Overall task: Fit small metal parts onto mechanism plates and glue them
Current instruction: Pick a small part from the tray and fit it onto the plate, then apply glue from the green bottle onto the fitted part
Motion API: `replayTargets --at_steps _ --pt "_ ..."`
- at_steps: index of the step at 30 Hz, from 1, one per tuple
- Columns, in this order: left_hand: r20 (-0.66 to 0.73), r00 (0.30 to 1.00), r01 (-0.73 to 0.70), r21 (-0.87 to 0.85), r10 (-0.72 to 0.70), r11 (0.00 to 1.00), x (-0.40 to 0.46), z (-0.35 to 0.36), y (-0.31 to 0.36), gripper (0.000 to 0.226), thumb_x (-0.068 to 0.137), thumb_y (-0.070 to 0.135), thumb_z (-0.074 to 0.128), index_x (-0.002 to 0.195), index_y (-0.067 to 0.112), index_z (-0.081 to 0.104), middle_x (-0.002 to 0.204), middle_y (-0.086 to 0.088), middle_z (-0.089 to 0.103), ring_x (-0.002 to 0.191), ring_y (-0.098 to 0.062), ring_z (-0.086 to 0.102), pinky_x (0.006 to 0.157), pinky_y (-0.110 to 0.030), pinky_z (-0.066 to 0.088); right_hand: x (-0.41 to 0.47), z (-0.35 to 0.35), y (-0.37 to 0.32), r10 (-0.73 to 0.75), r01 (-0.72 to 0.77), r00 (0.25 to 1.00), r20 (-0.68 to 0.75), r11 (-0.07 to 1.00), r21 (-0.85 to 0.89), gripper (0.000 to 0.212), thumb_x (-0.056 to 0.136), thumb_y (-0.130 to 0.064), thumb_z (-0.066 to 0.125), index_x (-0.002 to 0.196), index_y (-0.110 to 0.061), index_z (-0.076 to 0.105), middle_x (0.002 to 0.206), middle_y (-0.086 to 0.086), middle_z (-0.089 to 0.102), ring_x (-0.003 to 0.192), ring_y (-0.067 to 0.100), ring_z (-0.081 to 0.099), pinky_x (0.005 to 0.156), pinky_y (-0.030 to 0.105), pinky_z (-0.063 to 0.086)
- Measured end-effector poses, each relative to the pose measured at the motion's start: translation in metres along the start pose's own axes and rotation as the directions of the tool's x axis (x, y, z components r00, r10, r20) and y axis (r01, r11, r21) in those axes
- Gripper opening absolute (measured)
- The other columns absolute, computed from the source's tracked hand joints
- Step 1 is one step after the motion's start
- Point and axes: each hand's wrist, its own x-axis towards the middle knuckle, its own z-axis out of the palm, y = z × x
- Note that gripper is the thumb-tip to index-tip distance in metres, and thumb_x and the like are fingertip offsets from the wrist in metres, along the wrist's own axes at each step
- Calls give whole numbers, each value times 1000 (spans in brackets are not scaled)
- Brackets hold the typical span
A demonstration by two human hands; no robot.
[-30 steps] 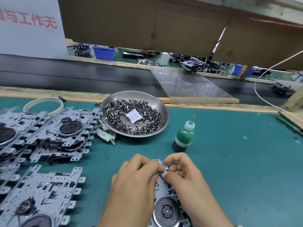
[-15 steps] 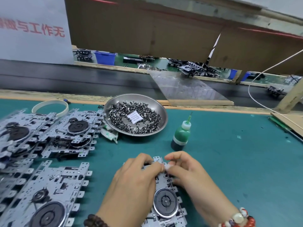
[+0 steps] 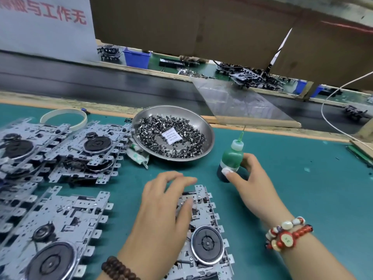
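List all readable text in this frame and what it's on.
"与工作无": red characters on the white sign at upper left; the characters before them are cut off and blurred.
White paper slip lying on the small metal parts in the steel dish: printed lines, too small to read.
Crumpled white packet beside the dish: green print, unreadable.
Green glue bottle, held by the right hand: no label visible.

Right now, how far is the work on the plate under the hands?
The fitting looks finished: the left hand only rests on the mechanism plate. In hand: the right hand takes a grip on the green glue bottle, which stands on the mat. Gluing is left.
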Motion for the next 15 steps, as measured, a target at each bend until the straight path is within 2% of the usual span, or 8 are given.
replayTargets --at_steps 1,3,5,8,10,13,14,15 --pt "-32 999 42 3 -42 999 -1 -2 -1 24 85 43 35 106 54 33 108 30 28 112 11 17 82 5 13 0 0 1 -10 9 1000 7 1000 8 25 86 -18 63 92 -35 47 102 -25 57 102 -2 54 82 13 36" --pt "-100 986 134 19 -131 991 -4 -8 -4 27 79 46 34 105 54 30 103 23 23 98 4 21 77 -10 18 -3 0 4 -11 11 1000 1 996 89 23 85 -18 63 95 -31 48 99 -20 64 97 -6 57 79 12 39" --pt "-124 966 229 22 -225 973 -7 -13 -4 27 78 48 37 101 56 27 96 21 20 88 5 31 73 -21 24 -6 -4 3 -23 27 999 -24 978 209 23 83 -19 65 98 -28 50 95 -18 69 92 -5 61 77 12 44" --pt "-97 949 304 31 -300 952 -8 -16 -5 22 77 52 38 94 58 27 99 29 25 81 11 48 59 -19 34 -13 -8 -5 -56 71 996 -65 964 257 34 70 -39 66 98 -27 53 94 -18 68 83 -5 62 72 8 46" --pt "-82 938 340 31 -337 940 -7 -18 -3 21 76 51 44 92 57 31 100 28 33 79 16 48 58 -18 34 -19 -9 -7 -60 73 996 -70 975 209 41 62 -51 63 96 -31 56 93 -13 65 77 0 60 73 15 49" --pt "-66 926 370 -40 -372 928 -8 -18 0 30 72 41 62 88 54 41 96 23 45 61 10 56 56 -21 35 -27 -10 -10 -41 50 998 -44 971 234 36 63 -52 63 94 -34 60 91 -7 64 79 13 62 80 37 54" --pt "-45 924 377 -76 -381 923 -9 -19 1 33 68 42 66 88 53 43 94 22 47 54 7 57 55 -22 36 -29 -10 -11 -38 45 999 -35 969 242 30 68 -51 67 93 -36 61 88 -7 63 78 15 62 77 39 56" --pt "-11 921 386 -106 -389 916 -9 -20 2 36 60 49 66 90 54 46 92 23 49 51 6 58 55 -22 37 -31 -10 -12 -34 40 999 -28 965 260 23 73 -49 71 92 -38 63 84 -8 62 75 14 62 71 35 57"
